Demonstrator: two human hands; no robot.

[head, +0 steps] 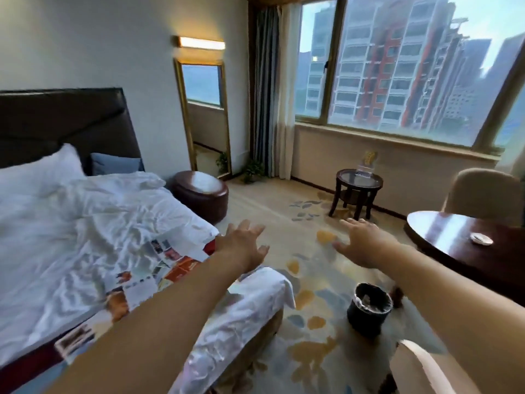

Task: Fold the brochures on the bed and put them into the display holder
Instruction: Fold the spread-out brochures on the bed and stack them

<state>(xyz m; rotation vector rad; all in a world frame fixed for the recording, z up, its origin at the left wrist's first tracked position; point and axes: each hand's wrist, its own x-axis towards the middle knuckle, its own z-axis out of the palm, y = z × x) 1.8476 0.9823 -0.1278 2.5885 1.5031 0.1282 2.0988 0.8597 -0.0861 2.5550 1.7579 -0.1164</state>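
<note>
Both hands are reaching forward with fingers spread, holding nothing: the left hand (242, 246) is hovering above the corner of the bed (85, 223), the right hand (361, 243) above the carpet (318, 282). The brochures (153, 270) are lying flat along the bed edge, and the display holder (364, 168) is standing on a small round desk (358, 187) under the window.

Brochures (154, 268): a row along the bed's near edge, print blurred beyond reading; the left arm (176, 305) covers part of the row, so their number cannot be told.
Display holder (366, 169): small and far off on the side table (342, 180); what it holds cannot be told.
Bed (71, 223): cut off by the left and bottom edges.
Round table (449, 251): cut off at the right edge; the white thing (481, 239) on it is too small to name.
Waste bin (369, 308): blurred, contents unclear.
Pale curved object (420, 368): cut off by the bottom edge, not identifiable.
</note>
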